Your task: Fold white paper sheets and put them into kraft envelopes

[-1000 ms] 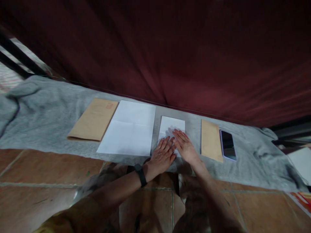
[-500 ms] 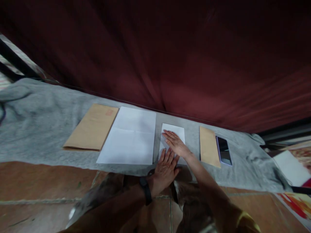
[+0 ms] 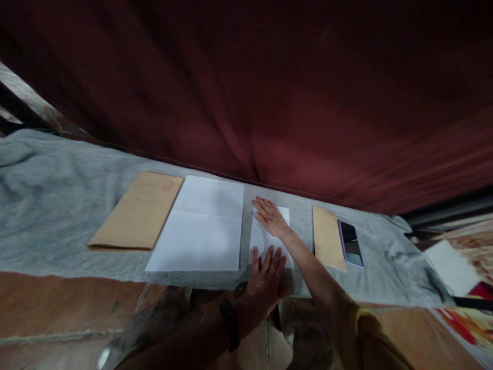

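Note:
A small white sheet of paper [image 3: 264,241], perhaps folded, lies on a grey cloth [image 3: 69,205] in front of me. My right hand [image 3: 271,218] rests flat across its far end, fingers stretched toward the far left corner. At the near edge of the same paper, my left hand [image 3: 265,280] lies with its fingers spread on the sheet. A black band circles my left wrist. Just left of the small paper is a larger white sheet [image 3: 202,223] with a crease across its middle.
Farther left lies a stack of brown envelopes [image 3: 138,210] with a red stamp. To the right are a narrow brown envelope [image 3: 328,236] and a phone [image 3: 351,244] in a purple case. A dark red curtain [image 3: 246,92] hangs behind, and orange floor tiles [image 3: 69,298] show in front.
My right hand has slid to the far edge of the small paper, and my left hand is now apart from it at the near edge. The view has shifted slightly.

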`<action>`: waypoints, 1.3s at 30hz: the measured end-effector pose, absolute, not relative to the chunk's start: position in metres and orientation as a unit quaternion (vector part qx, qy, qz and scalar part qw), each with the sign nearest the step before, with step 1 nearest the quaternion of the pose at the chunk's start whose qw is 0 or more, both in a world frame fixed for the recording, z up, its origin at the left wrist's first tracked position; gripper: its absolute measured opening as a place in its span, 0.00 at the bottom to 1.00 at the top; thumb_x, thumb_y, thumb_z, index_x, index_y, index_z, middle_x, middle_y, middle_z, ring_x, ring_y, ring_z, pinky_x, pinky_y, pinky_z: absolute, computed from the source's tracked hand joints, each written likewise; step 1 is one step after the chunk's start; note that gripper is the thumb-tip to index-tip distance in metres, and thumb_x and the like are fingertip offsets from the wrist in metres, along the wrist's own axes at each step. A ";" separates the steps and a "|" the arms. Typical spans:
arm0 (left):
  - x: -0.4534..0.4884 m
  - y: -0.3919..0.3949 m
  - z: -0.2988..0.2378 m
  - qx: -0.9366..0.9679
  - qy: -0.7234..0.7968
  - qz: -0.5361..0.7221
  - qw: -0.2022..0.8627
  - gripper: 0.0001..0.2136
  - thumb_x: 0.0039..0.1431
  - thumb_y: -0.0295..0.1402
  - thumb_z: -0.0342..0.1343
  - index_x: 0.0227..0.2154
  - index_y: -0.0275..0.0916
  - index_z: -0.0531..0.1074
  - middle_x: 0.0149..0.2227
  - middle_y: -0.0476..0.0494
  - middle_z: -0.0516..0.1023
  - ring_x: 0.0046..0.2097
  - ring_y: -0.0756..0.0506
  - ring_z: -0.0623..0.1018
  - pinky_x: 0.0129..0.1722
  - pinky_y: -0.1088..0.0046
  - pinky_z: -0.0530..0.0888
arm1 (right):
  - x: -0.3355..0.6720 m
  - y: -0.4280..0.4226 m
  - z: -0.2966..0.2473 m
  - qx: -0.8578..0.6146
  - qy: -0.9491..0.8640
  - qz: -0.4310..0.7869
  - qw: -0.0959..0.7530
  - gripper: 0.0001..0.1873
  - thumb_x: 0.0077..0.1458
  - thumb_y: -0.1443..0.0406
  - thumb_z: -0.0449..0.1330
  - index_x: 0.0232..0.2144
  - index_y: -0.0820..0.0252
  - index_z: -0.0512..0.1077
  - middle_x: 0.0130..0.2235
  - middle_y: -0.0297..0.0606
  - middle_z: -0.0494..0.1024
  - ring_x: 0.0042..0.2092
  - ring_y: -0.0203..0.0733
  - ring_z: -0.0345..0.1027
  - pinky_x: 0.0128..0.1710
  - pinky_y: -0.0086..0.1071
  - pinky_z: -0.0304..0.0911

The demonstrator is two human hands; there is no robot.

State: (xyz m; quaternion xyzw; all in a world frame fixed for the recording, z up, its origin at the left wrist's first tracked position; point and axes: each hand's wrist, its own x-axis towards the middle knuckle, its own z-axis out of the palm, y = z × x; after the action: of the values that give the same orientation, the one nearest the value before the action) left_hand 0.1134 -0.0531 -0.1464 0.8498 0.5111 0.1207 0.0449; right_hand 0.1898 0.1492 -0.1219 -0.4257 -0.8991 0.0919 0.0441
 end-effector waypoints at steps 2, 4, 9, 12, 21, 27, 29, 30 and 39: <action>0.116 -0.053 -0.149 0.847 0.517 0.123 0.033 0.34 0.66 0.51 0.46 0.70 0.38 0.53 0.74 0.35 0.47 0.73 0.29 0.47 0.66 0.29 0.47 | 0.192 0.139 -0.117 -0.436 -0.893 0.091 0.055 0.30 0.72 0.55 0.41 0.71 0.58 0.52 0.73 0.42 0.48 0.73 0.47 0.41 0.72 0.48 0.42; 0.116 -0.052 -0.148 0.845 0.520 0.122 0.027 0.33 0.66 0.49 0.48 0.69 0.38 0.55 0.72 0.35 0.52 0.73 0.29 0.49 0.66 0.29 0.48 | 0.198 0.122 -0.114 -0.439 -0.891 0.094 0.065 0.29 0.72 0.55 0.41 0.71 0.56 0.53 0.73 0.41 0.47 0.74 0.47 0.39 0.72 0.49 0.42; 0.112 -0.052 -0.132 0.851 0.511 0.109 0.051 0.31 0.65 0.50 0.49 0.66 0.38 0.62 0.68 0.34 0.63 0.73 0.30 0.51 0.67 0.29 0.46 | 0.230 0.080 -0.120 -0.455 -0.883 0.097 0.063 0.27 0.72 0.56 0.43 0.69 0.51 0.57 0.73 0.38 0.50 0.73 0.47 0.40 0.71 0.49 0.45; 0.112 -0.055 -0.124 0.853 0.508 0.108 0.058 0.32 0.65 0.52 0.48 0.67 0.42 0.61 0.70 0.38 0.60 0.74 0.31 0.46 0.66 0.27 0.44 | 0.251 0.068 -0.130 -0.485 -0.868 0.073 0.076 0.26 0.72 0.58 0.44 0.69 0.52 0.57 0.72 0.41 0.51 0.73 0.47 0.41 0.70 0.50 0.47; 0.107 -0.065 -0.124 0.851 0.513 0.107 0.041 0.37 0.63 0.57 0.48 0.69 0.42 0.56 0.72 0.36 0.54 0.73 0.30 0.50 0.66 0.29 0.49 | 0.280 0.057 -0.139 -0.547 -0.832 0.009 0.090 0.28 0.72 0.58 0.46 0.70 0.56 0.55 0.72 0.43 0.53 0.72 0.48 0.46 0.70 0.49 0.48; 0.098 -0.074 -0.122 0.838 0.537 0.095 0.017 0.36 0.63 0.54 0.51 0.66 0.33 0.61 0.69 0.27 0.59 0.71 0.30 0.56 0.67 0.38 0.55 | 0.295 0.051 -0.137 -0.544 -0.832 0.023 0.105 0.28 0.72 0.57 0.45 0.70 0.57 0.56 0.72 0.44 0.54 0.72 0.51 0.45 0.70 0.51 0.48; 0.095 -0.073 -0.120 0.833 0.545 0.094 0.015 0.36 0.63 0.53 0.52 0.65 0.30 0.63 0.68 0.24 0.61 0.70 0.29 0.60 0.67 0.42 0.58 | 0.303 0.049 -0.135 -0.544 -0.829 0.034 0.123 0.28 0.71 0.57 0.46 0.70 0.57 0.56 0.72 0.44 0.54 0.72 0.52 0.45 0.70 0.53 0.49; 0.094 -0.071 -0.118 0.832 0.546 0.095 0.016 0.34 0.64 0.52 0.52 0.63 0.29 0.64 0.67 0.24 0.63 0.69 0.30 0.62 0.66 0.44 0.59 | 0.305 0.047 -0.133 -0.543 -0.828 0.043 0.136 0.29 0.71 0.56 0.46 0.70 0.57 0.55 0.72 0.45 0.53 0.72 0.52 0.45 0.70 0.54 0.49; 0.068 -0.037 -0.105 0.822 0.555 0.124 0.032 0.23 0.66 0.40 0.53 0.60 0.35 0.68 0.69 0.29 0.61 0.70 0.31 0.60 0.66 0.42 0.60 | 0.295 0.019 -0.110 -0.392 -0.901 0.149 0.113 0.32 0.68 0.52 0.53 0.70 0.51 0.55 0.73 0.42 0.51 0.73 0.49 0.42 0.71 0.53 0.47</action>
State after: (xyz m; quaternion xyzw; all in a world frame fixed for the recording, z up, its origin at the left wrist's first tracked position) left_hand 0.0678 -0.0365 -0.1049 0.8216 0.5555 0.1241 0.0324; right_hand 0.2946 0.0189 -0.1098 -0.3921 -0.9008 0.1485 0.1129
